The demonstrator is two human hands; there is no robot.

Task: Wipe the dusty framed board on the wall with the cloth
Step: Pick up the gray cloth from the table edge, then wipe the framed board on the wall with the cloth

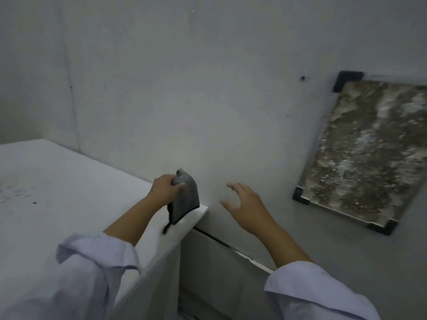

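The framed board [367,153] hangs on the wall at the right, its brown surface blotched with pale dust and its corners capped in black. A grey cloth [186,199] with a dark edge dangles from my left hand [165,189], which grips its top just above the far corner of a white cabinet. My right hand [246,207] hovers in front of the wall with fingers spread, holding nothing, well left of the board's lower corner.
The white cabinet top [69,192] fills the lower left and ends at a corner near the cloth. The pale wall [208,88] runs behind everything. A lower white ledge [231,250] sits beneath my right arm.
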